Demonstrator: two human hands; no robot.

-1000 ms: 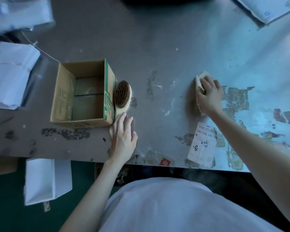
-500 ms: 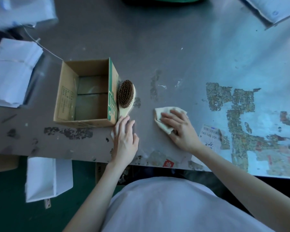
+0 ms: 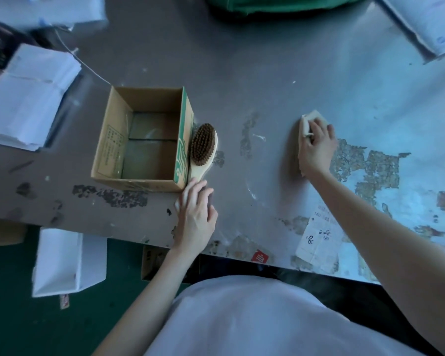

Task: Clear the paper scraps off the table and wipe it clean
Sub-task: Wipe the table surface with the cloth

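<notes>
- A pale folded cloth (image 3: pixel 309 122) is pressed flat on the grey table (image 3: pixel 254 73) to the right of centre, under the right hand (image 3: pixel 316 147); only its far-left corner and a strip along the hand's left edge are left uncovered.
- The right hand's fingers (image 3: pixel 319 129) are laid over the cloth and bent down onto it — a pressing hold from above, with the cloth trapped between palm and tabletop.
- Just to the right of this hand, patches of worn, peeling residue (image 3: pixel 365 165) are seen on the table surface.
- Nearer the table's front edge, below the right forearm, a paper label (image 3: pixel 316 242) with handwriting is stuck flat to the table.
- The left hand (image 3: pixel 195 217) is rested palm-down near the front edge, fingers spread slightly; something small and pale shows at its left side, but whether it is gripped cannot be told.
- The left fingertips touch or nearly touch the handle of a wooden brush (image 3: pixel 203 147), which lies bristles-up against the right wall of an open cardboard box (image 3: pixel 108 140).
- Stacks of white paper (image 3: pixel 28 93) are seen at the far left, well apart from both hands.
</notes>
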